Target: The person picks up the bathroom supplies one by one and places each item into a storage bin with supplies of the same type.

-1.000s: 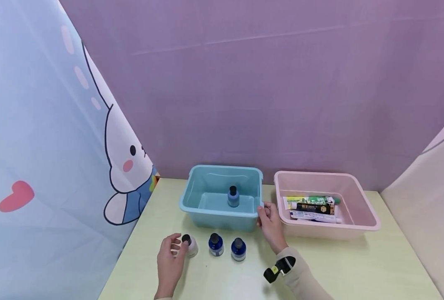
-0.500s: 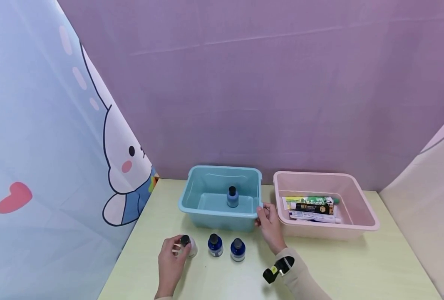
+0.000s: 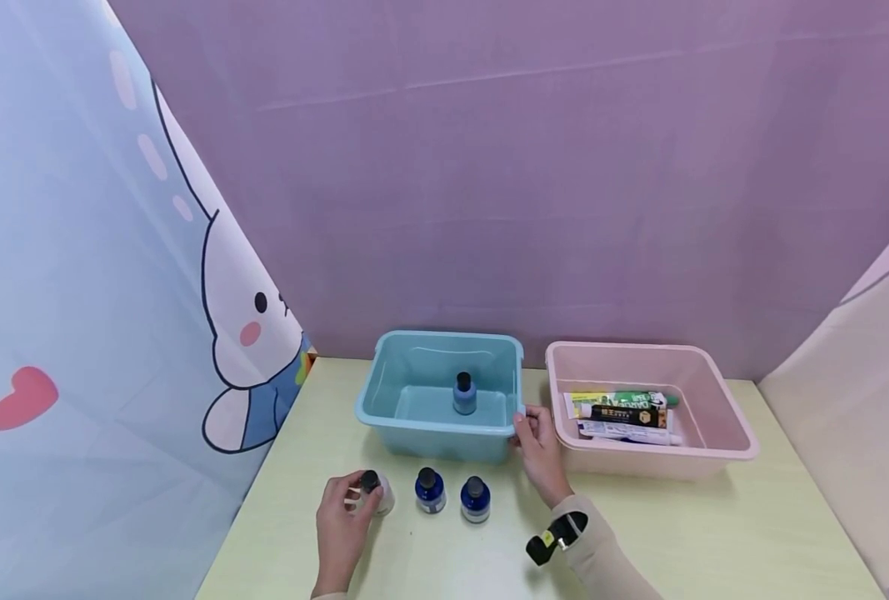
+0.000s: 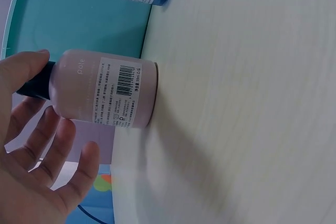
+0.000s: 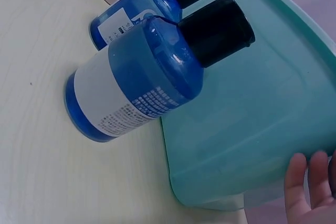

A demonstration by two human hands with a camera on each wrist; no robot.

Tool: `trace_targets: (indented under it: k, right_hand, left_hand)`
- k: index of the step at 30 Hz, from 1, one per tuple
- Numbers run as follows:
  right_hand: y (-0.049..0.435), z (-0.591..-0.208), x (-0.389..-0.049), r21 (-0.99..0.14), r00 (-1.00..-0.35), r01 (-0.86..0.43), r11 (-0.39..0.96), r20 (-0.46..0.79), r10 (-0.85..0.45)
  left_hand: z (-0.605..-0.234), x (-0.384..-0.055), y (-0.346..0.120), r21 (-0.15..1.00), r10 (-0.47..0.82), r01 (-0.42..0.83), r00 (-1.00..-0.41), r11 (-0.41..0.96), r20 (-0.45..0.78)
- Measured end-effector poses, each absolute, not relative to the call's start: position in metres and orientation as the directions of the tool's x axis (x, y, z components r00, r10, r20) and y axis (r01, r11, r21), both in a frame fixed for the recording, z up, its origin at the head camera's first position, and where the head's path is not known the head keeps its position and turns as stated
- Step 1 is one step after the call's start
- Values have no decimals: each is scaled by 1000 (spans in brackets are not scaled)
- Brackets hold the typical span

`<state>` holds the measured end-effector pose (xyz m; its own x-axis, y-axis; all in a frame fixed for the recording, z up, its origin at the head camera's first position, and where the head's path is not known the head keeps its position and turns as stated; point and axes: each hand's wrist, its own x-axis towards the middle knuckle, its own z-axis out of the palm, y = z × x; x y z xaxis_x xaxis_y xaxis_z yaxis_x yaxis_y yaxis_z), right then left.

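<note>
My left hand [image 3: 342, 521] pinches the black cap [image 4: 37, 85] of a pale pink bottle [image 4: 79, 87] between thumb and fingers. The bottle stands upright on the table, with a white barcode label facing the left wrist camera. My right hand [image 3: 541, 454] holds the front right corner of a teal plastic bin [image 3: 437, 427], thumb on the rim. Inside that bin stands a blue bottle with a black cap [image 3: 464, 397]. Two dark blue bottles with black caps stand before the bin: one in the middle [image 3: 430, 492], one to its right [image 3: 476, 502].
A pink bin [image 3: 661, 456] stands to the right of the teal one, with several toothpaste tubes [image 3: 624, 417] lying in it. Behind both hangs a purple cloth [image 3: 489, 208]. A printed blue cloth [image 3: 99, 292] borders the pale table [image 3: 676, 542] on the left.
My left fingers have closed in on the pink bottle's cap from beside it. The right hand stays at the teal bin's corner. The head view has shifted very slightly.
</note>
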<state>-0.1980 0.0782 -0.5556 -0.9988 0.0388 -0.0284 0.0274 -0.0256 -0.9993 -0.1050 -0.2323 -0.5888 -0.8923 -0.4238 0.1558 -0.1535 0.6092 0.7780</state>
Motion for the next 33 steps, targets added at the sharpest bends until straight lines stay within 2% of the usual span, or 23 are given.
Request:
trace_targets:
  k: [7, 22, 33]
  right_hand:
    - [78, -557, -198, -1000, -999, 5, -7, -6, 48]
    - [77, -557, -197, -998, -998, -17, 64, 21, 62]
    - [78, -558, -197, -997, -997, -21, 69, 27, 77]
  left_hand:
    - [-589, -105, -232, 784, -426, -155, -892, 601, 150]
    - [-595, -104, -231, 760, -428, -98, -869, 642, 249]
    - [-591, -103, -229, 739, -415, -117, -879, 664, 234]
